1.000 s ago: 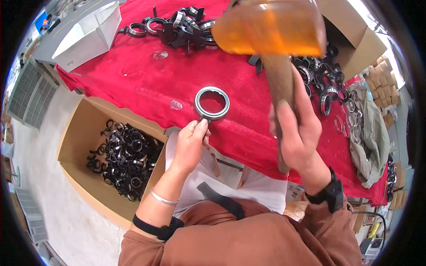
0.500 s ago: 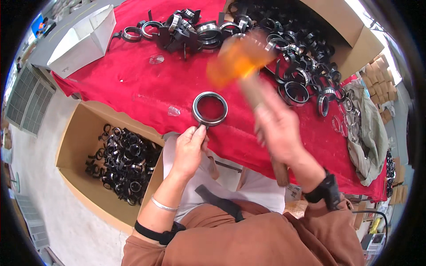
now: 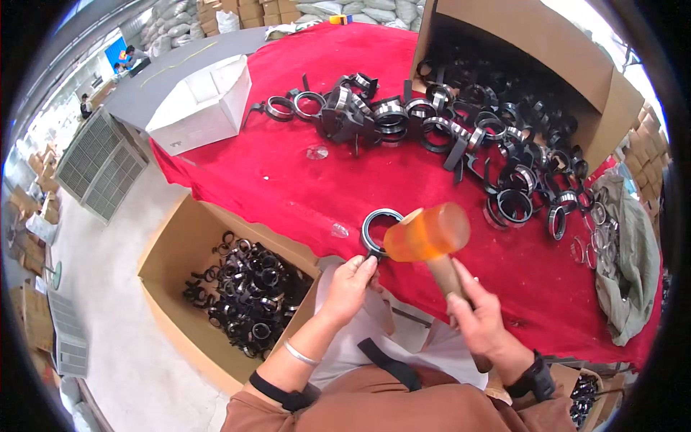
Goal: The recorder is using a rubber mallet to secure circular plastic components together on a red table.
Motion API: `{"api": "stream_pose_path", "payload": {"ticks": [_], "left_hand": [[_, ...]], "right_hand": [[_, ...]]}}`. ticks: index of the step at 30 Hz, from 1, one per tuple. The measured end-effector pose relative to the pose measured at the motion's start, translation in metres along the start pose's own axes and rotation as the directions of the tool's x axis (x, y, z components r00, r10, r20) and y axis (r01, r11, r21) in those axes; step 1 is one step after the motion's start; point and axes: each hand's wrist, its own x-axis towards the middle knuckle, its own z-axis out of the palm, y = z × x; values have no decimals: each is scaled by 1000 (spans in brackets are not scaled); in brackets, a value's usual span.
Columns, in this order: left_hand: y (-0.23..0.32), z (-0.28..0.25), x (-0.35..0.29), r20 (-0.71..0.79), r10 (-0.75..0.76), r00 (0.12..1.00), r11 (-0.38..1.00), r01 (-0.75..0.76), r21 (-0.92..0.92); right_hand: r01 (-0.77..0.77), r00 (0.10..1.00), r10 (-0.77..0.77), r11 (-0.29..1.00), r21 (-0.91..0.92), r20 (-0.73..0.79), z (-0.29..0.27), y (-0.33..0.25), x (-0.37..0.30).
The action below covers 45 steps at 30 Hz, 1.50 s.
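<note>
My left hand (image 3: 350,286) pinches the short handle of a round black ring clamp with a silver inner band (image 3: 368,232), which lies on the red cloth (image 3: 281,194) near its front edge. Wrapped around the wooden handle of a mallet (image 3: 429,232) is my right hand (image 3: 481,320). The mallet's amber, see-through head is over the right part of the ring and hides it; whether the two touch I cannot tell.
Several similar ring clamps (image 3: 389,119) lie along the far side, spilling from a tipped cardboard box (image 3: 525,36). A white box (image 3: 201,108) stands far left. An open carton (image 3: 169,302) of ring clamps is below the table's left edge. Grey-green fabric (image 3: 625,266) and loose silver bands (image 3: 599,232) lie right.
The mallet head has come down from beyond the ring to over its right side. The whole view has shifted, showing more of the room at the far side. My left hand keeps its grip.
</note>
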Motion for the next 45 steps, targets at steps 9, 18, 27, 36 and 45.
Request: {"api": "stream_pose_path", "payload": {"ticks": [9,18,27,36,45], "left_hand": [[10,-198,-75,-368,-97,925,959,186,215],[115,-196,117,299,741,601,-265,-146,953],[175,-178,278,-98,370,924,-190,178,965],[211,-145,152,-272,-13,962,521,239,820],[23,-21,1,14,68,998,956,-69,286]], "right_hand": [[-49,955,129,956,291,-266,-53,29,10],[-217,952,287,874,435,-103,-65,31,27],[-289,944,329,877,384,-42,-66,25,31],[-303,944,329,846,440,17,-72,25,21],[-184,965,241,906,381,-105,-63,30,20]]}}
